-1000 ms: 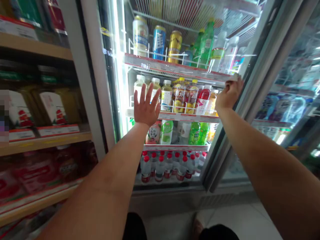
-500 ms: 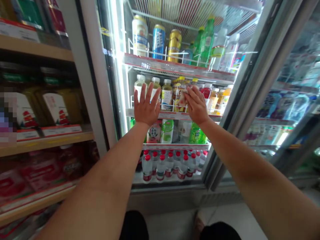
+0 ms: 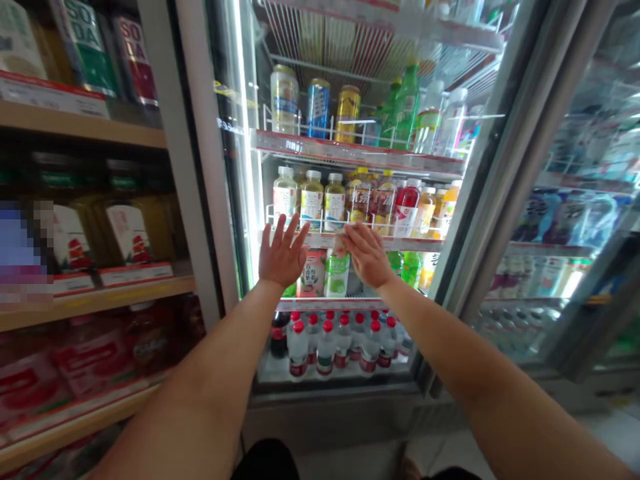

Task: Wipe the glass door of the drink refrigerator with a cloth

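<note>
My left hand point(image 3: 283, 255) is raised at the cooler's glass front, fingers spread, holding nothing. Right of it, my right hand point(image 3: 367, 255) has its fingers pressed together over a small, pale, crumpled cloth point(image 3: 341, 244), partly hidden by the fingers. Behind the hands, bottles with white caps, such as a green tea bottle point(image 3: 312, 200), stand on the middle shelf. A green-labelled bottle point(image 3: 337, 275) shows between the hands on the shelf below.
The cooler's metal door frame point(image 3: 493, 193) slants down on the right. Wooden shelves point(image 3: 100, 132) with drinks stand at the left. Cans, such as a blue one point(image 3: 319, 107), are on the upper shelf, and red-capped bottles point(image 3: 327, 347) at the bottom.
Both hands have moved down across the cooler front. My right hand has also shifted left with the cloth, closer to my left hand. The view has tilted slightly.
</note>
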### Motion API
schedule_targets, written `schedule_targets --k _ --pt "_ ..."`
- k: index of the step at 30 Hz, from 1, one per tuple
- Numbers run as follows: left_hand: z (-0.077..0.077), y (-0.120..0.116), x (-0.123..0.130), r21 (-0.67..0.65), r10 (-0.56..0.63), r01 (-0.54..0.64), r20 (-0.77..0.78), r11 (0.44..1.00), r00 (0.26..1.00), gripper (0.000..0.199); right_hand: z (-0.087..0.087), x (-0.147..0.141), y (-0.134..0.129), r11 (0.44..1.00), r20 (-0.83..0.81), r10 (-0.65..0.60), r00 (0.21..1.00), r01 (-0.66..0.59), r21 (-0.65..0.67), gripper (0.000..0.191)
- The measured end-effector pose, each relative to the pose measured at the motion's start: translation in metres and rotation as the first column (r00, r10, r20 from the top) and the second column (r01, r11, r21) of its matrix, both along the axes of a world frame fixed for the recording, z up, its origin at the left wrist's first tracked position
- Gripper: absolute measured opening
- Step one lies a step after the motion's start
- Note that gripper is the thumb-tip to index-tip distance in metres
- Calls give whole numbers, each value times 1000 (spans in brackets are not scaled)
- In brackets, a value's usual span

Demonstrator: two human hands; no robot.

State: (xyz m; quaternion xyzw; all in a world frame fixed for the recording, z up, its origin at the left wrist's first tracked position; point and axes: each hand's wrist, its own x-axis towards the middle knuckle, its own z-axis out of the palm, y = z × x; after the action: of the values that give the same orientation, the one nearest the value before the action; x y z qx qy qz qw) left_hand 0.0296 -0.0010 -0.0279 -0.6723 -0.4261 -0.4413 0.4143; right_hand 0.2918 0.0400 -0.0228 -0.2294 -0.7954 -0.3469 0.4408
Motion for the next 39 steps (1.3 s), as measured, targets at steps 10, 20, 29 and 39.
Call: schedule_targets --k 10,20,29,39 --pt "-3 0 -3 21 -2 2 -16 1000 1000 65 20 -20 -4 1000 -55 11 998 -12 -23 49" --pt "-4 2 -4 113 84 -75 -78 991 993 61 -66 -20 -12 978 506 204 838 -200 -64 42" --pt "-4 6 -5 151 30 -15 -93 988 995 71 -68 -9 -13 997 76 72 995 -73 14 42" --pt "-5 8 -6 136 41 -28 -92 990 995 73 -72 19 -7 999 -56 12 998 -14 -39 47"
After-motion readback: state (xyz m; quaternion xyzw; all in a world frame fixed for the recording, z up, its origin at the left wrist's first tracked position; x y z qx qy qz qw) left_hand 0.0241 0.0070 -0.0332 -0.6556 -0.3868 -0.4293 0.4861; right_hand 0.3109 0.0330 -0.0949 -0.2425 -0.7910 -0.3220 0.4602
